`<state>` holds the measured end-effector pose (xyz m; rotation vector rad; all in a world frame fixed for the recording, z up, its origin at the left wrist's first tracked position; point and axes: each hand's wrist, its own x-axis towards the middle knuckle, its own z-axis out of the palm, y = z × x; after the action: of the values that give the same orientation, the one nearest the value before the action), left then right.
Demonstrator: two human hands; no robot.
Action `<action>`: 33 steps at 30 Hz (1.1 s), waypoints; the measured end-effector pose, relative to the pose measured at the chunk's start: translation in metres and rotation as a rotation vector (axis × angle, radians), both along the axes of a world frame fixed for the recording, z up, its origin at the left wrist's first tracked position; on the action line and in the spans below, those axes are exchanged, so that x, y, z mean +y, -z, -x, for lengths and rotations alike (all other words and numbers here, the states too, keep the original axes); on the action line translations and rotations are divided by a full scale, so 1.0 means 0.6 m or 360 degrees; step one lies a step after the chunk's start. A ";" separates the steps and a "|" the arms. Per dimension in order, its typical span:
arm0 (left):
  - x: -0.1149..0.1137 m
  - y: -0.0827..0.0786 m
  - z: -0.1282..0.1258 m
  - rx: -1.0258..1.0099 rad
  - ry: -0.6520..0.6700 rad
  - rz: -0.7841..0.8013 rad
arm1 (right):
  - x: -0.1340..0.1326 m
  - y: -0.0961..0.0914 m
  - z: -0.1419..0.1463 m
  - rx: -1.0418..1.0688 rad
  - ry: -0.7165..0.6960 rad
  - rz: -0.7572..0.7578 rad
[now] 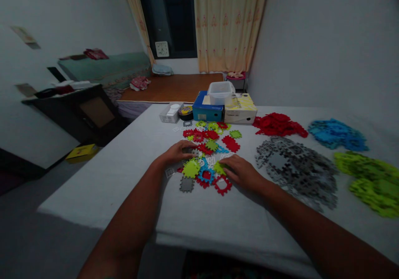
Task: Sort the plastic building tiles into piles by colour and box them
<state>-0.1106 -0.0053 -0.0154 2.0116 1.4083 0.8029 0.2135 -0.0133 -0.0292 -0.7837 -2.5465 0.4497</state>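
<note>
A mixed heap of notched, square plastic interlocking tiles lies mid-table. My left hand [178,151] is at the heap's left side, fingers and thumb stretched apart toward the pieces. On the right side, my right hand [241,170] has its thumb and fingers around the edge of a yellow-green tile [219,169]. Between the hands are a larger yellow-green tile [191,168], a blue frame tile [206,174] and small clear pieces [211,161]. Nearer me lie a grey tile [187,184] and a red frame tile [222,185].
Sorted piles lie to the right: red tiles [279,125], grey tiles [296,166], blue tiles [338,134] and yellow-green tiles [374,185]. Behind the heap stand a blue box [208,107], a yellow-white box [240,109], a clear tub [220,92] and a round tin [186,112].
</note>
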 end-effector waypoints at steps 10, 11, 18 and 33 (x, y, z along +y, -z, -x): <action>0.004 0.011 0.015 -0.0221 -0.0350 -0.0009 | 0.000 -0.002 -0.001 -0.0037 -0.0064 -0.0028; 0.004 0.009 0.015 -0.0251 -0.0338 0.0008 | -0.001 -0.002 -0.001 -0.0038 -0.0061 -0.0027; 0.003 0.000 0.016 -0.0286 -0.0313 0.0097 | -0.002 -0.003 -0.001 -0.0033 -0.0062 -0.0038; -0.001 -0.002 0.026 0.0024 -0.0025 0.0171 | 0.000 -0.008 0.007 -0.0058 -0.0086 -0.0061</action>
<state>-0.1260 -0.0058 -0.0140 1.9309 1.4463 0.7053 0.2095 -0.0131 -0.0243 -0.7168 -2.6077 0.4058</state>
